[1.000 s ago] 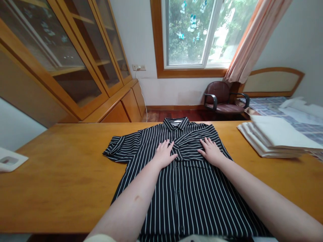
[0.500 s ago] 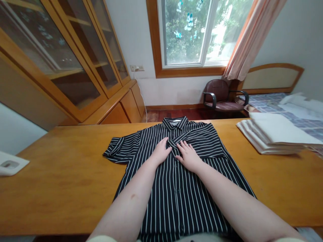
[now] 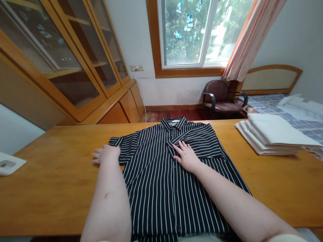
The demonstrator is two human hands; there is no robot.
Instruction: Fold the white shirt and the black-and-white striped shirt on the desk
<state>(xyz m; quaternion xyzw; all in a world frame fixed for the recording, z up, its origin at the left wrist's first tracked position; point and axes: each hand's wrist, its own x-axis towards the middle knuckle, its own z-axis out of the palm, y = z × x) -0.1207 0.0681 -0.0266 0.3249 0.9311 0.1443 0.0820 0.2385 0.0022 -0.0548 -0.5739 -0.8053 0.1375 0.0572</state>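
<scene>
A black shirt with white stripes (image 3: pixel 153 181) lies front up on the wooden table, its collar at the far side. On the right, one sleeve (image 3: pixel 202 141) is folded inward across the chest. My right hand (image 3: pixel 186 156) rests flat on the cuff end of that sleeve, fingers spread. The other sleeve (image 3: pixel 130 144) sticks out to the left. At its end is my left hand (image 3: pixel 107 154), a little blurred, with fingers stretched out leftward over the tabletop. It overlaps the sleeve's hem; whether it touches the cloth I cannot tell.
A stack of folded white cloth or sheets (image 3: pixel 275 134) sits on the right of the wooden table (image 3: pixel 58 188). At the left edge lies a white object (image 3: pixel 11 164). Beyond the table are a brown armchair (image 3: pixel 219 95), a bed (image 3: pixel 275 101) and a glass-door cabinet (image 3: pixel 83 64).
My left hand has moved left from the shirt's chest to the end of the outstretched sleeve. My right hand stays on the folded sleeve.
</scene>
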